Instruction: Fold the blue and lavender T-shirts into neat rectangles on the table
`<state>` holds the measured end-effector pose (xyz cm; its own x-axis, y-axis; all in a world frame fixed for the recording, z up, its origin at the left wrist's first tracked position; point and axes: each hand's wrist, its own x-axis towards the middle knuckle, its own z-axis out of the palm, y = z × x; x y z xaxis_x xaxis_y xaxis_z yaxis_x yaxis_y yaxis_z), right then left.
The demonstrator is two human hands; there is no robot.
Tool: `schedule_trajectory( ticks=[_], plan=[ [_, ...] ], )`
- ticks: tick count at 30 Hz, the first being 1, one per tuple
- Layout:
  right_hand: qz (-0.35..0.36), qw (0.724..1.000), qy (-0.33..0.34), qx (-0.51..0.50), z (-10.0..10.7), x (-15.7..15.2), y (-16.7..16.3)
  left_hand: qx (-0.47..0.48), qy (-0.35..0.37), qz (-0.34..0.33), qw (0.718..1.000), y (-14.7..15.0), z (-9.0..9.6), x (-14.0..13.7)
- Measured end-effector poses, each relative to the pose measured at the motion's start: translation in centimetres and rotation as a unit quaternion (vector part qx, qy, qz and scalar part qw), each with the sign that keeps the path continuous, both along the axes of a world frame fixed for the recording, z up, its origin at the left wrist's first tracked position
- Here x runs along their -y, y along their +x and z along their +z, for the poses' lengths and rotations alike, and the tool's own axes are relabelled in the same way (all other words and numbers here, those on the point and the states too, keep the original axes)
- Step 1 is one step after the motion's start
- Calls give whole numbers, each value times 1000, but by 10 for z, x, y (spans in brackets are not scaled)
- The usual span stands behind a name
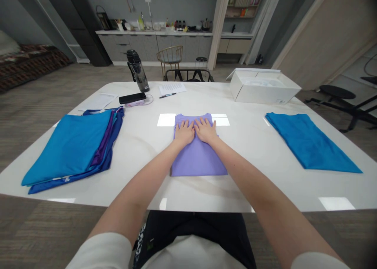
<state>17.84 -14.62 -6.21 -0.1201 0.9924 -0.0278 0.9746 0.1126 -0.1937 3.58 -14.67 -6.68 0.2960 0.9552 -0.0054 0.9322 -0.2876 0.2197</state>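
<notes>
A lavender T-shirt point(198, 159), folded into a rectangle, lies in front of me with its neckline at the far end. My left hand point(185, 132) rests flat on its upper left part, fingers spread. Beside it, my right hand point(206, 130) lies flat on the upper right part, fingers also apart. The two thumbs meet or nearly meet at the middle. To the left is a stack of folded garments point(70, 143), bright blue on top with purple and dark blue layers below. Over on the right lies a single folded blue garment point(312, 141).
The white table point(141, 143) also carries a dark water bottle point(138, 72), a black phone point(132, 98), a pen point(167, 95), papers point(172, 88) and an open white box point(263, 87) at the back right. Chairs and a kitchen counter stand beyond.
</notes>
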Motion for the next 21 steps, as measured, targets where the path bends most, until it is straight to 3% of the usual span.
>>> schedule_trajectory(
  ticks=[5, 13, 17, 21],
  plan=[
    [0, 1000, -11, -23, -7, -22, 4, 15, 16, -3, 1000, -9, -6, -26],
    [-90, 996, 1, -1, -7, -11, 37, 19, 21, 15, 999, -17, -11, -23],
    [-9, 998, 60, 10, 0, 19, 21, 14, 40, 10, 999, -15, -13, -21],
    [91, 996, 22, -11, -4, 61, 0, 17, 51, 9, 999, -16, -9, -21]
  ],
)
